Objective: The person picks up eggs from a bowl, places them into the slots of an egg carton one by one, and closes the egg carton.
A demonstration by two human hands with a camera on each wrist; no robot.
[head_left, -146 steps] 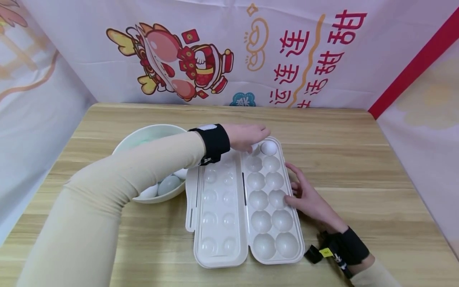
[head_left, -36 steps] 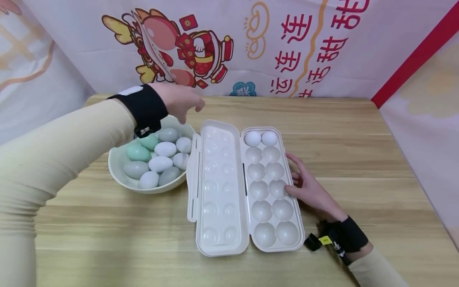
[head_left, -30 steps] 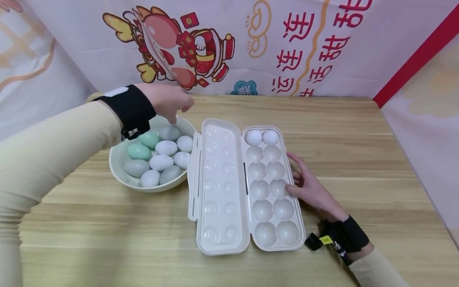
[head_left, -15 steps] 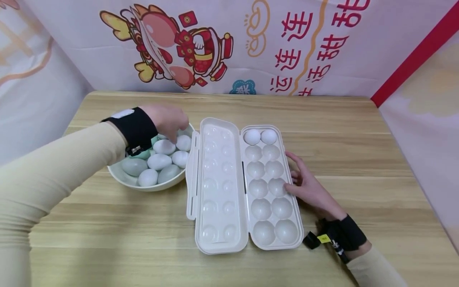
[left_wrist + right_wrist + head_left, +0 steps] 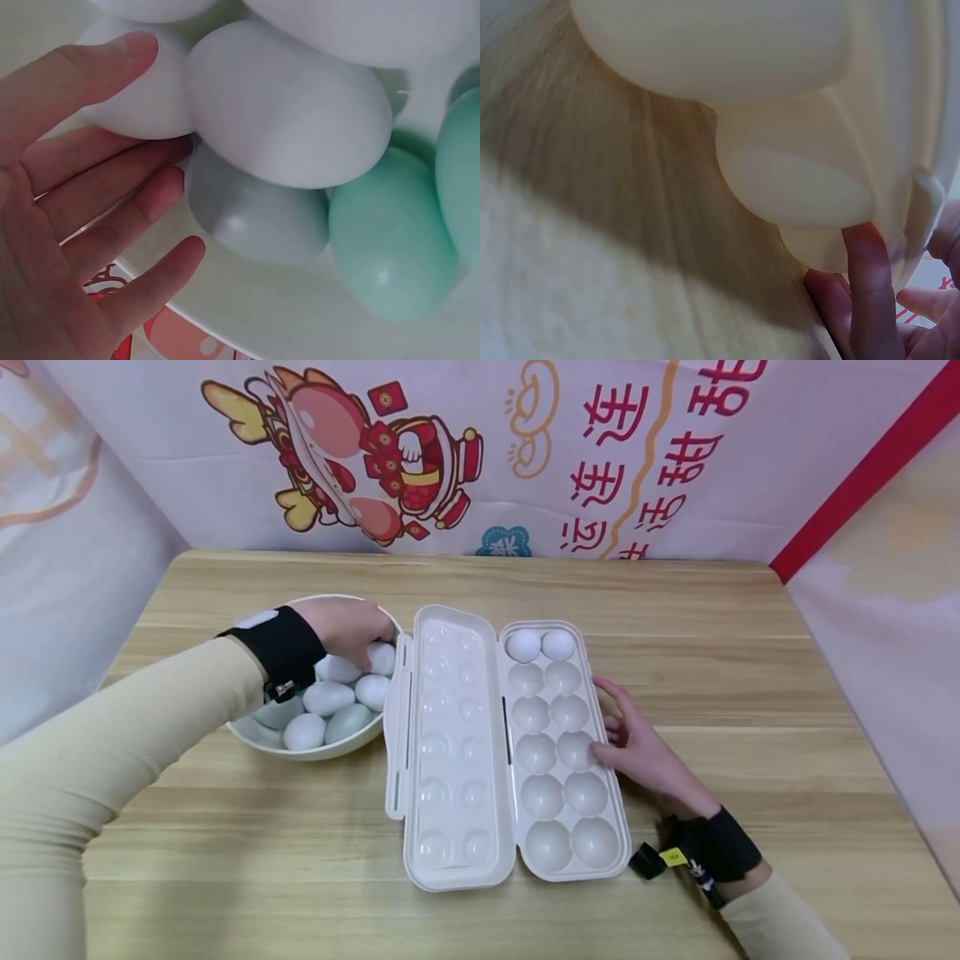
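In the head view my left hand (image 5: 348,625) reaches into a white bowl (image 5: 262,742) of white, grey and green eggs. Up close in the left wrist view, its thumb and fairly straight fingers lie on either side of a white egg (image 5: 142,101), with a grey egg (image 5: 259,214) near the fingertips. An egg box (image 5: 547,846) lies unfolded beside the bowl, its lid (image 5: 459,768) towards the bowl. Two white eggs (image 5: 557,646) fill the far row of cups. My right hand (image 5: 645,756) grips the box's right edge, thumb on the rim, fingers (image 5: 871,300) under the cups.
Everything stands on a wooden table (image 5: 712,652). A printed cloth (image 5: 517,443) hangs behind its far edge. The lid's clasp side (image 5: 397,727) reaches right up to the bowl's rim. Green eggs (image 5: 394,232) lie deeper in the bowl.
A second white egg was set into the far row. My left hand then swung left from the box to over the bowl and went down among the eggs. The right hand stays put.
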